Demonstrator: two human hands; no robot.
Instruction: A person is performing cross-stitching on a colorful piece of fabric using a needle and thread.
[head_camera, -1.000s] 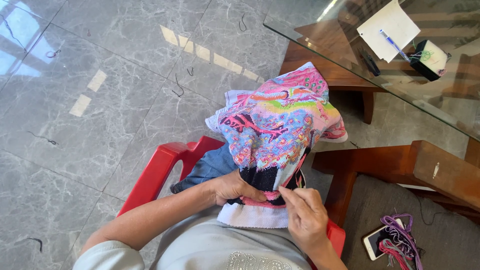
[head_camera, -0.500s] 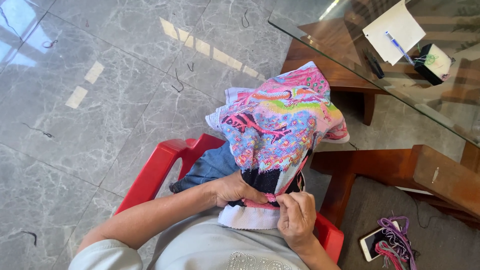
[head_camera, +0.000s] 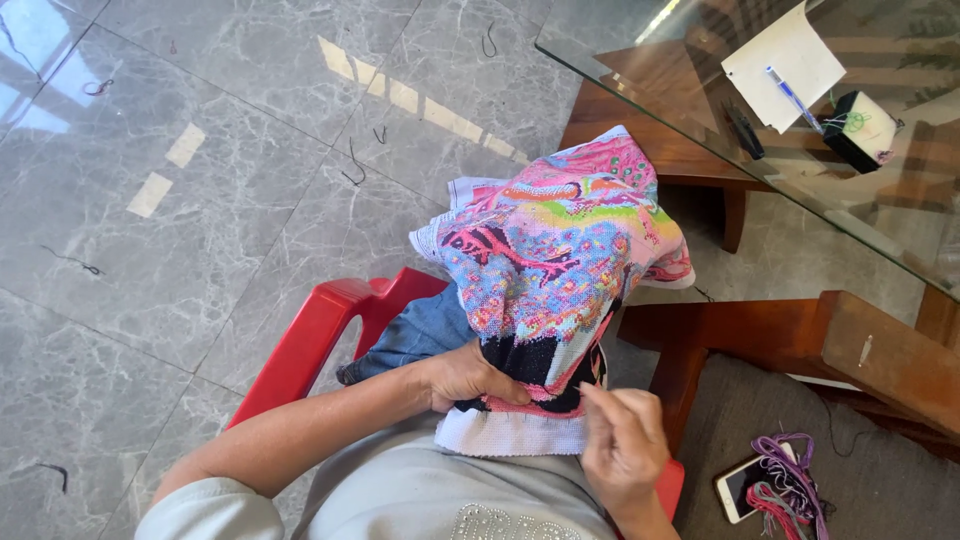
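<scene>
A colourful cross-stitch cloth (head_camera: 555, 255) in pink, blue and green drapes over my knee, with a black band and a bare white edge (head_camera: 510, 432) near my body. My left hand (head_camera: 470, 375) grips the cloth at the black band, thumb on top. My right hand (head_camera: 622, 445) sits at the cloth's lower right edge, fingers pinched together as if on a needle or thread, which is too thin to see. I sit on a red plastic chair (head_camera: 320, 325), wearing blue jeans (head_camera: 420, 335).
A glass-topped wooden table (head_camera: 700, 130) stands ahead to the right, bearing white paper with a pen (head_camera: 785, 65) and a small box (head_camera: 865, 130). A wooden armchair (head_camera: 850, 345) at right holds a phone (head_camera: 745, 485) and skeins of thread (head_camera: 795, 485). Thread scraps lie on the grey marble floor (head_camera: 200, 180).
My right hand has shifted slightly down and right along the cloth's lower edge, fingers staying pinched. My left hand and the cloth have barely moved.
</scene>
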